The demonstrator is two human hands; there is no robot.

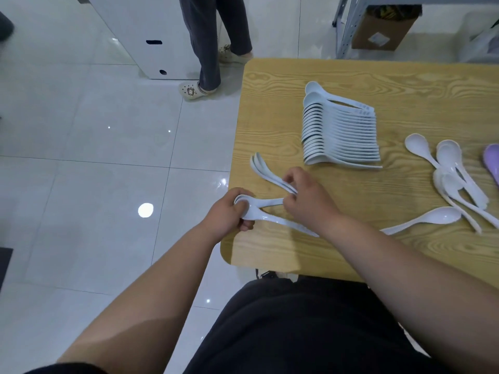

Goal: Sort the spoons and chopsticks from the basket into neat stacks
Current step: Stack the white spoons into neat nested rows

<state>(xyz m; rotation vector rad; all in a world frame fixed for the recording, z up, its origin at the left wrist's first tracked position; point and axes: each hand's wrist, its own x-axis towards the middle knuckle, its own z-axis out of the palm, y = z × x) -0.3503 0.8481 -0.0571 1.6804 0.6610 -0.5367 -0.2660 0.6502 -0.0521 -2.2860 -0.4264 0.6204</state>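
Observation:
At the near left corner of the wooden table (351,76), my left hand (229,211) grips the bowls of white spoons (259,205) whose handles point right. My right hand (305,198) pinches the handles of two nested white spoons (263,170), with their bowls up and to the left. A long neat stack of white spoons (340,133) lies in the middle of the table. Several loose white spoons (456,176) lie in a heap at the right, and one single spoon (429,218) lies near my right forearm.
A purple object (492,163) is cut off by the right edge. A person (213,44) in dark trousers stands on the tiled floor beyond the table's far left corner, next to a white cabinet (145,31). A metal rack with a cardboard box (383,28) is behind the table.

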